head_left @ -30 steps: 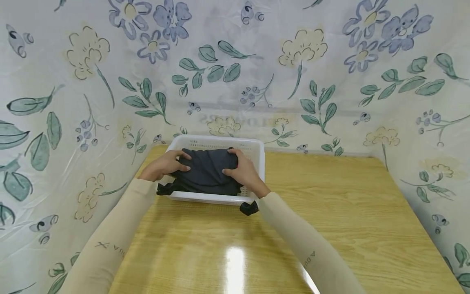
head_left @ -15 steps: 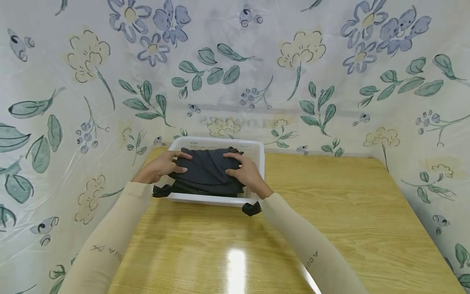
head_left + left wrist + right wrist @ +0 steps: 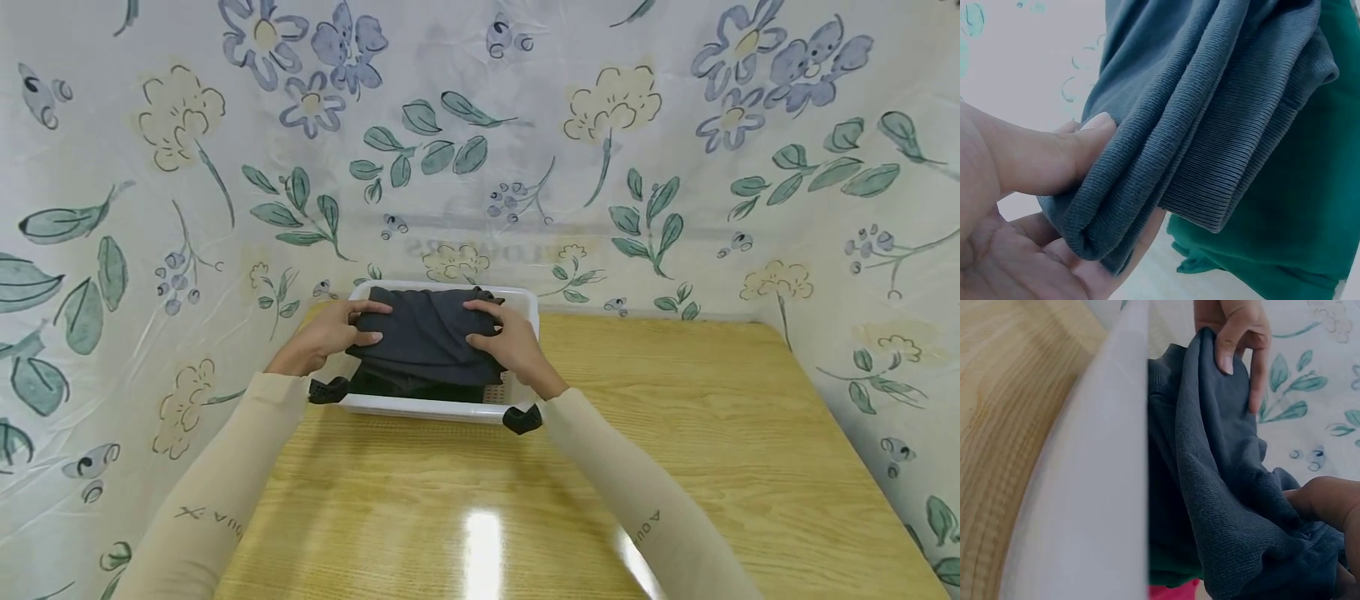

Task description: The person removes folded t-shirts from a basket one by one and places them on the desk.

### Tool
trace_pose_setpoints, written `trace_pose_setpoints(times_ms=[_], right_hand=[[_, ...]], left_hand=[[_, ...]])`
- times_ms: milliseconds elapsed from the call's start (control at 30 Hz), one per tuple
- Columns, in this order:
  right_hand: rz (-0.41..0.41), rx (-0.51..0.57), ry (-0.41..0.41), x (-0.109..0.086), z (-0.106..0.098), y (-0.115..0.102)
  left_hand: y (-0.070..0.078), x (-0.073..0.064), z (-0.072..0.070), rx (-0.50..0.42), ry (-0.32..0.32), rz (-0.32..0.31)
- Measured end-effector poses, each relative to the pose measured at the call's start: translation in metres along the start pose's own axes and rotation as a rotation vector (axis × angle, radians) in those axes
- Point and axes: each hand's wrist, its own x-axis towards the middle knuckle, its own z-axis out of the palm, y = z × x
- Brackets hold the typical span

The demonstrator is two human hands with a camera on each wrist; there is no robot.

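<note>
Near frame centre, left hand (image 3: 330, 333) pinches dark garment (image 3: 427, 325); right hand (image 3: 519, 343) apparently too, partly hidden. Probably soft, light; best held by folded edges (image 3: 1154, 147).

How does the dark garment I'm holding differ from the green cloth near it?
The dark garment is blue-grey; the green cloth, vivid green. The dark garment shows ribbing; the green cloth looks smooth. Left hand and right hand grip the dark garment, not the green cloth. Both are fabric.
</note>
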Motion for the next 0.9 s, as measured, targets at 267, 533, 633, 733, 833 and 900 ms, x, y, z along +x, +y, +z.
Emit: trace_pose_setpoints(times_ms=[267,533,633,733,833,900], right_hand=[[-0.012,0.036,-0.012,-0.004,-0.013,-0.005],[-0.022,0.052,-0.001,-0.010,-0.025,-0.007],[-0.022,0.054,-0.001,-0.013,-0.031,-0.009],[-0.022,0.054,0.000,-0.016,-0.037,-0.011],[-0.030,0.052,0.006,-0.017,-0.042,-0.011],[-0.037,0.053,0.011,-0.019,-0.046,-0.011]], left_hand=[[0.010,0.000,0.004,-0.012,0.014,0.005],[0.021,-0.004,0.008,-0.015,0.006,0.028],[0.026,-0.005,0.010,-0.014,0.008,0.043],[0.031,-0.006,0.013,-0.014,0.008,0.062],[0.035,-0.006,0.015,-0.004,0.011,0.074],[0.038,-0.005,0.017,0.003,0.013,0.079]])
